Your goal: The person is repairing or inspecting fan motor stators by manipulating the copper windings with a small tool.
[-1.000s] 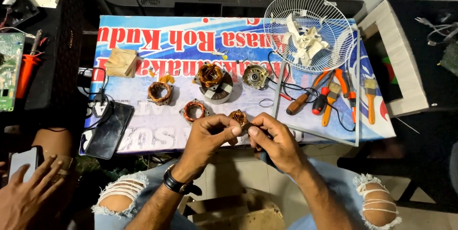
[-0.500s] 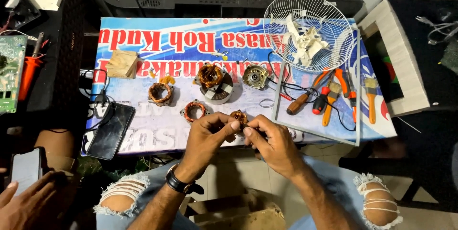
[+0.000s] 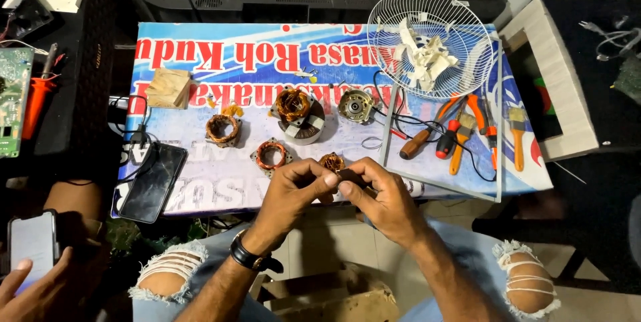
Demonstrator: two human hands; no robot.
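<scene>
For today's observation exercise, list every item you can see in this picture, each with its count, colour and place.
Table cover: one, blue and white with red lettering, centre.
Copper-wound motor coils: four lying on the cover, copper and grey, middle.
Small coil: one, copper, at the fingertips.
Round motor part: one, metallic, right of the coils.
Fan guard: one, white wire, top right.
Screwdrivers and pliers: several, red and orange handles, right.
Brush: one, orange handle, far right.
Wood block: one, tan, left.
Phone: one, black, left edge.
Another person's hand: holding a phone, bottom left.
Left hand: pinching the small coil.
Right hand: pinching it too.
</scene>
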